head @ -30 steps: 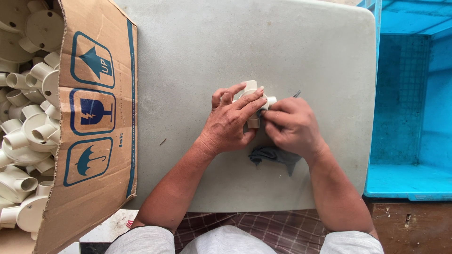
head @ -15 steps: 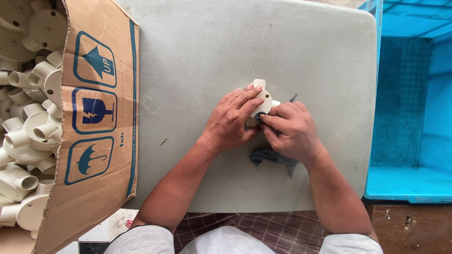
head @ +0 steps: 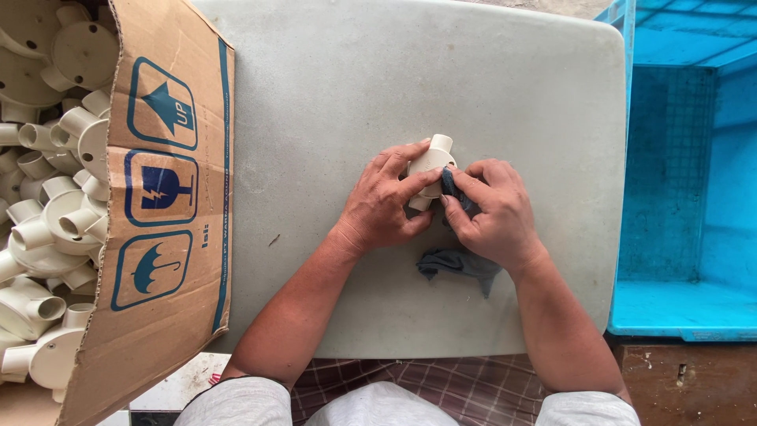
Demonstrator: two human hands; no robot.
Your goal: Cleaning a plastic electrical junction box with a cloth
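Observation:
My left hand (head: pixel 384 204) grips a cream plastic junction box (head: pixel 430 161) with round pipe outlets, held just above the grey table (head: pixel 331 87). My right hand (head: pixel 487 213) presses a dark grey cloth (head: pixel 457 263) against the right side of the box; the rest of the cloth hangs from under my palm onto the table. Both hands meet at the table's middle, fingers touching the box.
An open cardboard box (head: pixel 165 205) at the left holds several more cream junction boxes (head: pixel 55 197). A blue plastic crate (head: pixel 686 181) stands to the right of the table. My checked lap shows below the near table edge.
The junction box has been turned in my left hand, and my right hand has shifted the cloth up along its right side. The dark tool tip seen by my right hand is now hidden.

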